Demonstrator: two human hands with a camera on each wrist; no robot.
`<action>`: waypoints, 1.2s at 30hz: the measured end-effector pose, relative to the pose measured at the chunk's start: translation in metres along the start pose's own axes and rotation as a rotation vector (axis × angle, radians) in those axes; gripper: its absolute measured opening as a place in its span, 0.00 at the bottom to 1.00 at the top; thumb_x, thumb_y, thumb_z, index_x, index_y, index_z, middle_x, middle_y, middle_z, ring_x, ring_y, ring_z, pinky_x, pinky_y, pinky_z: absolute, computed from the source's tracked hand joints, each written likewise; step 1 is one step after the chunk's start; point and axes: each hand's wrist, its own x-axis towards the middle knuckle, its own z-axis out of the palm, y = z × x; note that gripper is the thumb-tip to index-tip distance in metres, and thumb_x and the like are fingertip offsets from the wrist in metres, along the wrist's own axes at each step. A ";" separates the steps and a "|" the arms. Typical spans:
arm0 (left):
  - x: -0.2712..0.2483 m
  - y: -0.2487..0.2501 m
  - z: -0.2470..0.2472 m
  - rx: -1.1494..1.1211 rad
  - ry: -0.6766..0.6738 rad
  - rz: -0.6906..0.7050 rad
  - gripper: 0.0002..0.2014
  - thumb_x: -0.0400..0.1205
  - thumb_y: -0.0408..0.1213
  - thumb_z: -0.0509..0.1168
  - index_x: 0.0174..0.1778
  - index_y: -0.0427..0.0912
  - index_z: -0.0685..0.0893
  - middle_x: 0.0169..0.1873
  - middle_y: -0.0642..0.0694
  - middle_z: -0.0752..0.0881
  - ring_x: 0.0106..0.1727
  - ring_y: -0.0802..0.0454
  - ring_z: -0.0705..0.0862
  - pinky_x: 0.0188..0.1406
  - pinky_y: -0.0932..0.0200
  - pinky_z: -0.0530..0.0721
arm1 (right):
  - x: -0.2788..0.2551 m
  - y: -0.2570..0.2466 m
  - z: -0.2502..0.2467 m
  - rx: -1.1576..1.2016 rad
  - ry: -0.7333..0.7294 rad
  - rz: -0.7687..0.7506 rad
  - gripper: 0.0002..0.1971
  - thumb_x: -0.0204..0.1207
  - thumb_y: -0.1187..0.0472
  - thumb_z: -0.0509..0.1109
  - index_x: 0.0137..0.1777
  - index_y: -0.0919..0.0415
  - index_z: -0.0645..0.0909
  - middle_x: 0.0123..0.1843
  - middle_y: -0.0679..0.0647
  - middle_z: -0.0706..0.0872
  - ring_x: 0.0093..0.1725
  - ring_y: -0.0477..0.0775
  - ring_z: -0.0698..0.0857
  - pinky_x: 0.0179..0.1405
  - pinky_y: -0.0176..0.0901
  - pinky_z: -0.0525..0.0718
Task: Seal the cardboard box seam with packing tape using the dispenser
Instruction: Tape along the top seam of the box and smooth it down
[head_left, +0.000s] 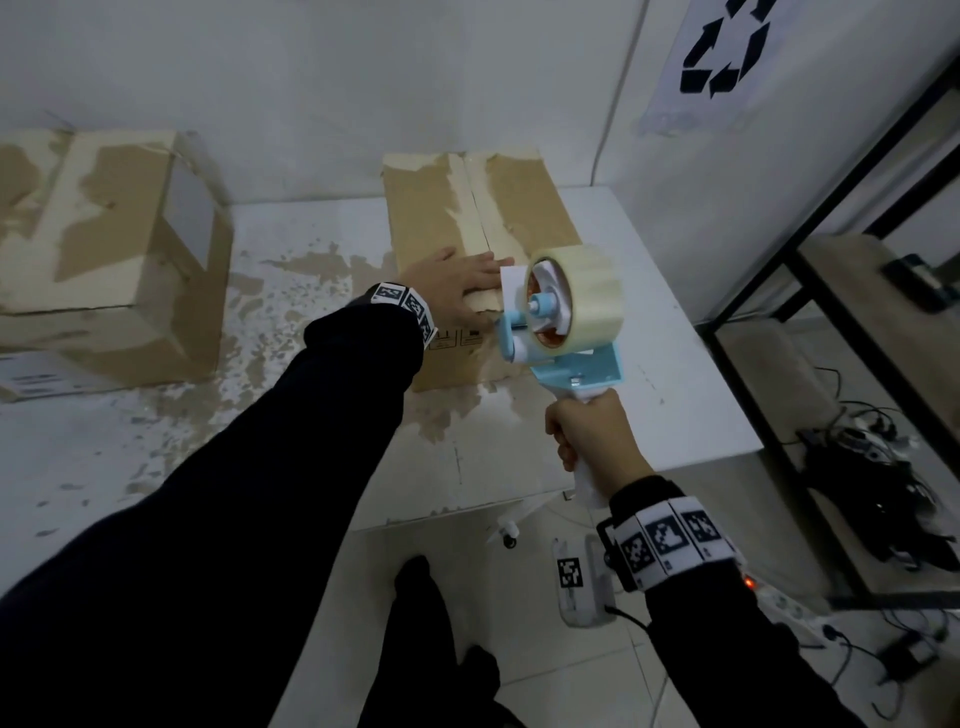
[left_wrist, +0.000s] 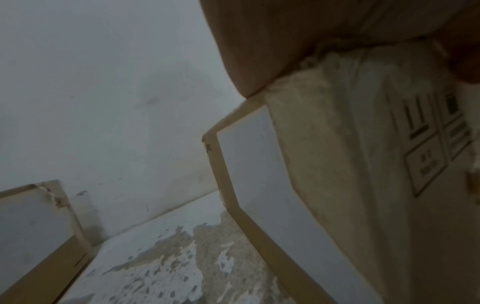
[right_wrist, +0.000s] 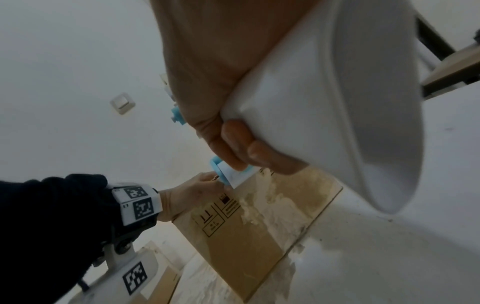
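The right hand (head_left: 592, 431) is wrapped round the white handle of the tape dispenser (head_left: 561, 317), holding it raised with the tape roll (head_left: 574, 296) just above the near top edge of the cardboard box (head_left: 483, 218). The left hand (head_left: 452, 288) lies flat, fingers extended, on the box top beside the dispenser's front end, pressing the flaps down. The box stands on the white desk (head_left: 649, 322), toward the wall; its centre seam (head_left: 475, 208) runs away from the person between the two flaps.

Progress, as judged: no fresh strip is visible along the seam, only torn remnants, so sealing is at its start; anchoring, pulling along the seam, and cutting remain.

The head view alone shows the whole seam and a second box (head_left: 109, 249) well apart at left. The right wrist view shows the fingers (right_wrist: 233, 142) curled round the handle; the left wrist view shows the palm on the box's top edge.
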 end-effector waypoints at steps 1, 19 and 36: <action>0.000 -0.001 0.000 0.006 -0.009 0.001 0.35 0.76 0.54 0.65 0.79 0.58 0.60 0.81 0.58 0.55 0.83 0.56 0.52 0.80 0.42 0.46 | 0.001 -0.002 0.001 -0.017 0.004 0.005 0.05 0.51 0.69 0.61 0.27 0.61 0.69 0.18 0.52 0.67 0.14 0.51 0.63 0.20 0.36 0.64; -0.008 0.004 0.002 0.143 -0.014 -0.181 0.51 0.73 0.62 0.64 0.83 0.42 0.43 0.83 0.48 0.44 0.83 0.54 0.45 0.81 0.49 0.42 | 0.002 -0.004 -0.012 -0.369 -0.027 -0.014 0.11 0.61 0.62 0.63 0.44 0.65 0.76 0.40 0.61 0.81 0.27 0.57 0.76 0.18 0.34 0.72; -0.013 -0.009 0.002 0.092 0.006 -0.199 0.53 0.71 0.67 0.64 0.83 0.46 0.43 0.83 0.51 0.44 0.83 0.54 0.48 0.81 0.47 0.45 | 0.048 -0.032 -0.054 0.365 -0.017 0.025 0.13 0.65 0.78 0.64 0.49 0.66 0.72 0.29 0.60 0.73 0.15 0.53 0.72 0.17 0.36 0.71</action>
